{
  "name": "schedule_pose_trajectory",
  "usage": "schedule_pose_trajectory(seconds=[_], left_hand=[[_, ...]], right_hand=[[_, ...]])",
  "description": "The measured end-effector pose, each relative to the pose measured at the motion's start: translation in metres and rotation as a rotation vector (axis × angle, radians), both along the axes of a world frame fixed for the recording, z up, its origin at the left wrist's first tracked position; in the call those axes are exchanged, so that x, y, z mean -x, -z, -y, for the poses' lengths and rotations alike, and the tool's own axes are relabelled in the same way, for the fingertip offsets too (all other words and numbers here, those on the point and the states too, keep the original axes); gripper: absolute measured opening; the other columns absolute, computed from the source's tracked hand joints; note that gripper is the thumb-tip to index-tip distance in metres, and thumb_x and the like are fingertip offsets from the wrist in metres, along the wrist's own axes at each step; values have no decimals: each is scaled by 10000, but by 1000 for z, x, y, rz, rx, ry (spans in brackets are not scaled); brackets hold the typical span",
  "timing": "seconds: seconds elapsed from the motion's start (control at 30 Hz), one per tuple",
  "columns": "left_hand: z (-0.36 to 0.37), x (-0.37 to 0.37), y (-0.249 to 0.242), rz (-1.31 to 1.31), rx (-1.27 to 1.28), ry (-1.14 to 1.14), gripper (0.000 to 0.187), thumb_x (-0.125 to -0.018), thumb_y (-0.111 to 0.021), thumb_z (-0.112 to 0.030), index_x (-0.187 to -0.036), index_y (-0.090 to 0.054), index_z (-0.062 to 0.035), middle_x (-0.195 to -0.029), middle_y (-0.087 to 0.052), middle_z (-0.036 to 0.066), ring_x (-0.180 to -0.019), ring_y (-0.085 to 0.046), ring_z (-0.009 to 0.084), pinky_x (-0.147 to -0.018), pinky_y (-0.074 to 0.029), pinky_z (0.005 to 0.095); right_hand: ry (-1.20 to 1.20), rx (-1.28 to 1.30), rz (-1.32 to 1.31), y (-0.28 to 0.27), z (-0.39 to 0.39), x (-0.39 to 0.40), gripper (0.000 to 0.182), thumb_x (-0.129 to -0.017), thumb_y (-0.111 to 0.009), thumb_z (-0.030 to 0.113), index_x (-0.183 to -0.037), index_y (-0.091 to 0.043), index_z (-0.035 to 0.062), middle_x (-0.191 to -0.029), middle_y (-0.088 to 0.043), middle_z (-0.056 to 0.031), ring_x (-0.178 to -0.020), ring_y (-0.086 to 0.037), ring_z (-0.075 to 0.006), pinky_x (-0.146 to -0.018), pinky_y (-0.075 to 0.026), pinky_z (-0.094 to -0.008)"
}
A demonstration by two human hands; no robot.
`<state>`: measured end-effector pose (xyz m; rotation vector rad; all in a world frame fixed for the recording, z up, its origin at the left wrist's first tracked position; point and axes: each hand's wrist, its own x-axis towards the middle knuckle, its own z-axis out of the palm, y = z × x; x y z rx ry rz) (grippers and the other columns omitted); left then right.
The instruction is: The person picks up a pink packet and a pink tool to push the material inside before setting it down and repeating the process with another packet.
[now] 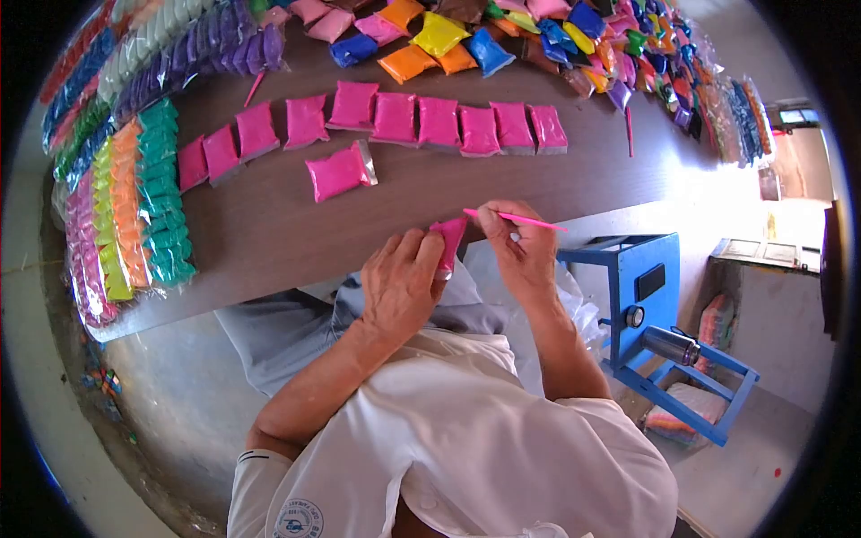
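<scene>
My left hand is closed around a small pink packet over the front edge of the table. Pinched in my right hand is a thin pink stick, its tip pointing left toward the packet's upper end. A row of similar pink packets lies across the table beyond my hands. One loose pink packet with a clear seal strip sits in front of that row.
Bundled packet strips line the table's left side. Mixed colourful packets are heaped at the back. Pink sticks lie on the brown table. At right stands a blue stool beside a metal flask.
</scene>
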<state>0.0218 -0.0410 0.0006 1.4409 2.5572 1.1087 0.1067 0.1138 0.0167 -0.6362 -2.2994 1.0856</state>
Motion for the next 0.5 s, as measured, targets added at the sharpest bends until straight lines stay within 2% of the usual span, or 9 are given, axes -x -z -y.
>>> schedule_pose_trajectory(seconds=[0.03, 0.13, 0.27, 0.33, 0.37, 0.43, 0.5], left_hand=[[-1, 0, -1, 8, -18, -7, 286, -735, -749, -118, -948, -565, -68, -828, -576, 94, -762, -609, 315, -628, -489, 440], [-2, 1, -1, 29, -44, -26, 254, -756, -747, -128, -914, -556, -75, -797, -578, 91, -735, -608, 318, -613, -485, 446], [0, 2, -6, 72, -69, -36, 217, -784, -737, -141, -861, -544, -81, -766, -588, 91, -707, -607, 324, -586, -477, 454], [0, 3, -7, 93, -88, -46, 210, -787, -733, -142, -861, -546, -78, -762, -588, 96, -707, -608, 329, -584, -475, 455], [0, 3, -8, 112, -109, -50, 204, -790, -728, -143, -861, -549, -75, -758, -588, 101, -707, -609, 334, -582, -473, 456], [2, 5, -13, 152, -84, -50, 203, -793, -725, -146, -877, -556, -70, -757, -592, 106, -710, -612, 340, -588, -473, 454], [2, 6, -16, 194, -63, -50, 204, -795, -722, -148, -894, -564, -65, -756, -595, 111, -712, -615, 346, -593, -472, 453]], right_hand=[[-1, 210, 18, -5, 5, 1, 140, -917, -680, 142, -977, -683, 15, -825, -679, -93, -725, -630, -176, -677, -497, -317], [32, 328, 120, -12, 9, 4, 209, -950, -657, 188, -1005, -678, -12, -887, -692, -79, -770, -628, -140, -700, -497, -295], [39, 405, 59, -11, 28, 4, 207, -959, -637, 178, -985, -674, -24, -926, -701, -93, -808, -637, -162, -738, -503, -302], [7, 456, -202, -2, 37, 3, 184, -962, -627, 157, -978, -676, -20, -940, -707, -106, -858, -637, -166, -778, -501, -305], [4, 459, -201, -2, 39, 3, 184, -962, -627, 157, -978, -676, -20, -940, -707, -106, -858, -637, -166, -778, -501, -305], [-130, 218, -295, -3, 41, 4, 169, -967, -618, 150, -986, -675, -8, -960, -709, -115, -906, -640, -173, -812, -503, -309], [-148, 207, -258, -2, 40, 1, 177, -971, -615, 157, -1006, -670, -8, -984, -707, -111, -915, -641, -175, -815, -505, -303]])
